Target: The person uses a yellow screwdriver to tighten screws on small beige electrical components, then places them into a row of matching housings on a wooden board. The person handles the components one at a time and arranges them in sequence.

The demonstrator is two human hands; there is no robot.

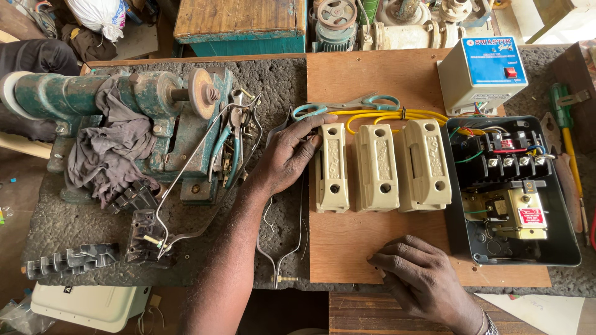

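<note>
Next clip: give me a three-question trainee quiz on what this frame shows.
1. How many cream fuse carriers sit in a row on the wooden board?
2. True or false: the right hand holds the scissors.
3. Which thing does the left hand touch: A) the leftmost carrier, B) the white box, C) the grey rag?

Key: 1. three; 2. false, it rests on the board; 3. A.

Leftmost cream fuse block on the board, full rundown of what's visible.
The leftmost cream fuse block looks like glazed ceramic: a long rectangular body with a raised ribbed carrier down its middle and a round hole near each end. It lies flat on the wooden board, lengthwise top to bottom, first of three in a row. The left hand rests against its upper left edge. Yellow wires run just above it. The right hand is apart, lower on the board.
</note>
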